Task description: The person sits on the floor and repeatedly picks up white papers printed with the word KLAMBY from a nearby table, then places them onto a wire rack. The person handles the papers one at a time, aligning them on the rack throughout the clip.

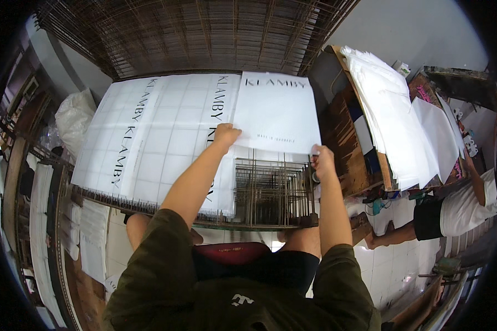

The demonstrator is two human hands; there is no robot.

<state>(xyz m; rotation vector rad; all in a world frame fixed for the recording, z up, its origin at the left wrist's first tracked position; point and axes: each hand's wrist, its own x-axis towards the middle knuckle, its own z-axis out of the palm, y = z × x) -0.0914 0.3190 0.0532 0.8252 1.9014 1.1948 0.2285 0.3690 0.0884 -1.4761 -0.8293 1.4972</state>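
A white printed sheet (pixel 276 113) with dark lettering is held by its near corners over the far right part of a wire drying rack (pixel 273 193). My left hand (pixel 226 135) pinches its near left corner, and my right hand (pixel 323 160) grips the near right one. Several more printed white sheets (pixel 176 127) lie side by side on the rack to the left, with the wire grid showing through them. Below the held sheet, bare wire layers of the rack are visible. Whether the sheet's far edge touches the rack I cannot tell.
Raised wire shelves (pixel 188 33) stand over the far side. At right, a wooden table (pixel 389 171) carries a stack of white sheets (pixel 381 116). A co-worker in a white shirt (pixel 466 204) stands beyond it. A white plastic sack (pixel 74 121) sits at left.
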